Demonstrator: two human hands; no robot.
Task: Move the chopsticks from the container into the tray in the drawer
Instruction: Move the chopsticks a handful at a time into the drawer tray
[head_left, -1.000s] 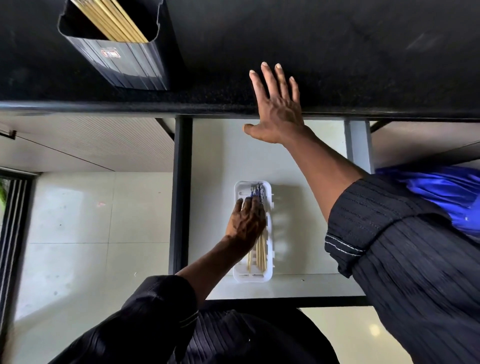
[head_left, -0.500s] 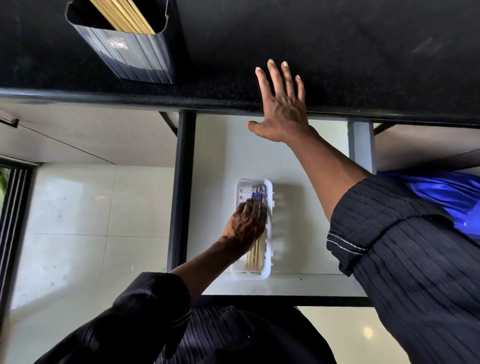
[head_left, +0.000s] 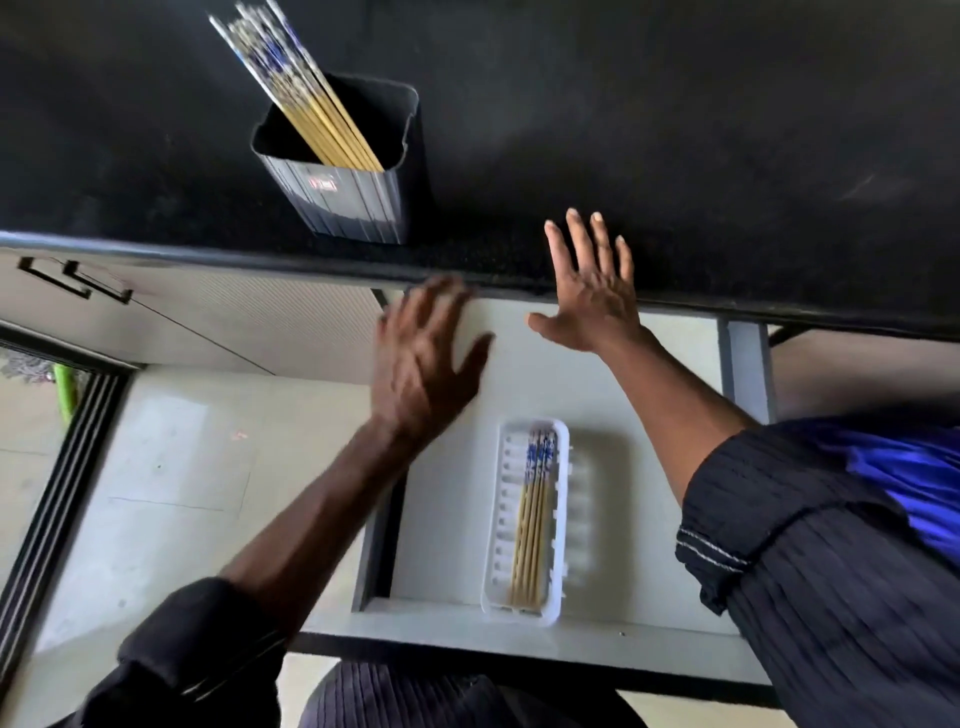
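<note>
A dark ribbed container (head_left: 349, 205) stands on the black countertop near its front edge, holding a bundle of yellow chopsticks (head_left: 306, 106) with blue-and-white tops that lean to the upper left. Below, the grey drawer (head_left: 447, 519) is pulled out. A white slotted tray (head_left: 563, 525) lies in it near the front, with several chopsticks (head_left: 531, 525) lying lengthwise inside. My left hand (head_left: 423, 366) is blurred, empty, fingers spread, raised above the drawer's left side just under the counter edge. My right hand (head_left: 592, 291) rests flat with fingers apart on the counter's front edge.
The black countertop (head_left: 675, 130) fills the top of the view. A cabinet front with a dark handle (head_left: 72, 278) is at the left. Pale floor tiles (head_left: 156, 493) lie beside the drawer. A blue cloth (head_left: 909, 478) shows at the right.
My left hand has let go of the chopsticks in the tray and risen up and left toward the counter edge. The view has tilted, showing more of the container. My right hand has stayed put.
</note>
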